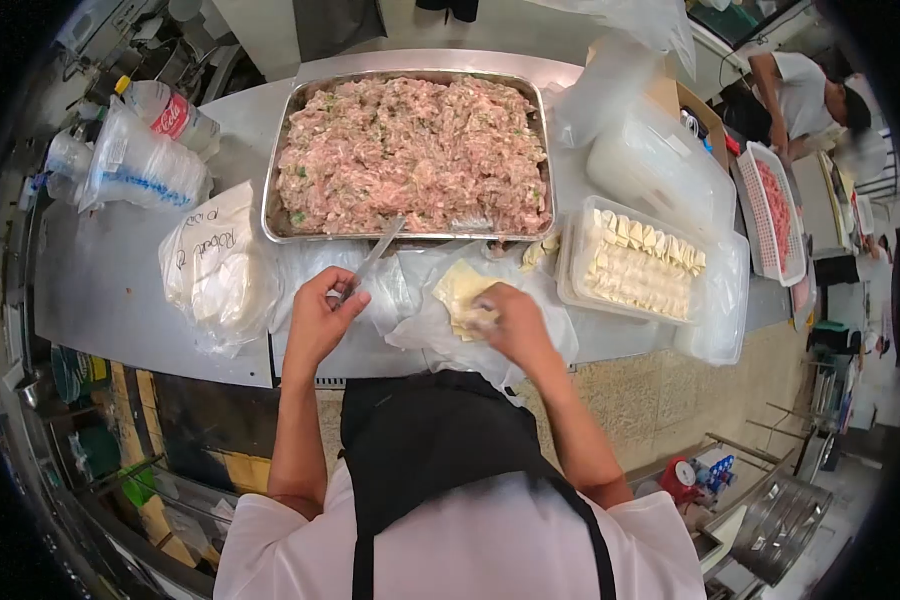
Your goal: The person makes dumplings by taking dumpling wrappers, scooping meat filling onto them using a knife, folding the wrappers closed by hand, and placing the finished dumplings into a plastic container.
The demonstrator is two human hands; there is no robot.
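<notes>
My left hand [325,308] is closed around the handle of a flat metal spatula [378,256], whose blade points up toward the meat tray. My right hand [510,322] is over a small stack of pale yellow wonton wrappers [458,290], fingers curled and slightly blurred, pinching at the wrappers' right edge. The wrappers lie on crumpled clear plastic [420,330]. Just beyond both hands sits a large metal tray [268,200] full of minced meat filling [410,150] with green bits. On the right, a plastic container [568,275] holds rows of folded wontons [645,265].
A plastic bag [220,255] with round white contents and handwriting lies left. Behind it stand bagged plastic cups [145,165] and a bottle [175,115]. Clear lids [660,165] and a white basket of meat [773,215] are at right, near another person [800,95].
</notes>
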